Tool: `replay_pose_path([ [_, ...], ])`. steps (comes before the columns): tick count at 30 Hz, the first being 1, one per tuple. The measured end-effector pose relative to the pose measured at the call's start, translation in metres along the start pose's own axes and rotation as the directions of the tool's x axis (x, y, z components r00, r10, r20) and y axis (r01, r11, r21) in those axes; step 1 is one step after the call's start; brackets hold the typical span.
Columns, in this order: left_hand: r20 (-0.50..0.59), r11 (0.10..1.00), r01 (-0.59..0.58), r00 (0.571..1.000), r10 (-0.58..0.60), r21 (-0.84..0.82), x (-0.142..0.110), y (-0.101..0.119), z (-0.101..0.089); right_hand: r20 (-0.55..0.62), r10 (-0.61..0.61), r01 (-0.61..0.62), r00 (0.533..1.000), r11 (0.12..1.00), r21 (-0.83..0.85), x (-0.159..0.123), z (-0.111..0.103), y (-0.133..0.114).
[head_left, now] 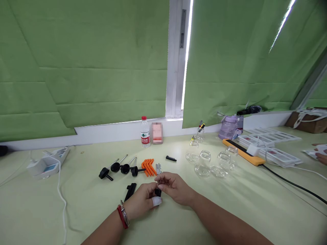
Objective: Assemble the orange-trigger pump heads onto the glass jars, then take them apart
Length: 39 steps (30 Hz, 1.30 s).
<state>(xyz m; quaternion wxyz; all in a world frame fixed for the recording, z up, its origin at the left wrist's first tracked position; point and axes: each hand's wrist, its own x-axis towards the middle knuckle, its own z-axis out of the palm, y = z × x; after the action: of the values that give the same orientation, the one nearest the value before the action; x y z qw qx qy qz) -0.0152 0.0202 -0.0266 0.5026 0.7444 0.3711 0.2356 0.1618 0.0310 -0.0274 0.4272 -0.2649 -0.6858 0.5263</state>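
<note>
My left hand, one finger wrapped in white tape, is closed around a small black part low over the table. At the top of that part, my right hand pinches with thumb and forefinger; whatever lies between those fingertips is hidden. Just beyond the hands are several thin metal pieces and a row of orange bent pieces. A black flat piece lies beside my left hand. Farther left rest several round black parts with metal rods. A black comb-like piece lies farther back.
Clear glass jars and round clear pieces stand right of centre. A water bottle is by the wall. An orange power strip, white panels and a purple jug are right; another person's hand shows there. A white power strip is left.
</note>
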Motion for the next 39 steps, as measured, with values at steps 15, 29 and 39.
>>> replay_pose_path([
  [15, 0.051, 0.990, 0.042, 0.998, -0.036, -0.135, 0.001, -0.003, 0.001, 0.096, -0.102, 0.127, 0.990, 0.947, -0.296, -0.001, -0.006, 0.008],
  [29, -0.150, 0.997, 0.068, 0.986, -0.073, -0.033, 0.001, 0.000, 0.002, -0.159, -0.083, -0.007, 0.984, 0.866, -0.500, 0.012, -0.029, 0.033],
  [39, -0.188, 0.979, 0.200, 0.964, -0.190, 0.036, 0.001, 0.009, 0.001, -0.297, 0.051, -0.288, 0.954, 0.445, -0.848, 0.028, -0.091, 0.063],
])
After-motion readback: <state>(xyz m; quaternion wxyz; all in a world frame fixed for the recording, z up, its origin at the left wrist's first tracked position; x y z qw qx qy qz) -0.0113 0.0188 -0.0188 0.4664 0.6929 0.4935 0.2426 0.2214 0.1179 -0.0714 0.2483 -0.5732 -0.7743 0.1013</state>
